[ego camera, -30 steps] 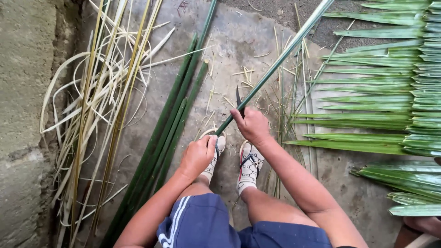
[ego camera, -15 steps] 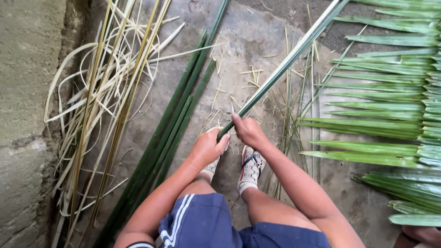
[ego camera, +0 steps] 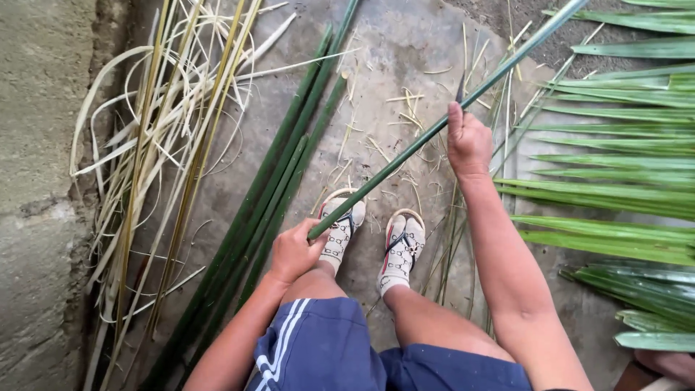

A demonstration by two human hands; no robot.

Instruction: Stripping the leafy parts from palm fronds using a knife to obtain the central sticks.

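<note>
On a rough concrete slab, seen from above, a seated person works a long green palm midrib (ego camera: 405, 156) that slants from the lower left up to the top right edge.

Left hand (ego camera: 293, 252): closed around the near end of the midrib, just above the left knee.
Right hand (ego camera: 468, 141): fisted farther up the midrib, gripping a small knife whose dark blade (ego camera: 459, 88) sticks up beside the stalk. Whether the fingers also clamp the stalk, cannot tell.

Progress, as judged: well along but not finished. A bundle of stripped green midribs (ego camera: 279, 195) already lies to the left of the feet, and beyond it a heap of pale yellow peelings and strips (ego camera: 156, 145). The held midrib looks bare along its visible length. Whole palm fronds (ego camera: 615, 181) with leaflets intact lie stacked at right, so more stock appears to be waiting.

Surface and surroundings: grey, stained concrete littered with thin pale shavings (ego camera: 405, 98). A rough cement wall (ego camera: 40, 217) runs along the left side. Feet wear patterned sandals (ego camera: 402, 250), planted on the slab; blue shorts (ego camera: 326, 355) at the bottom edge.
</note>
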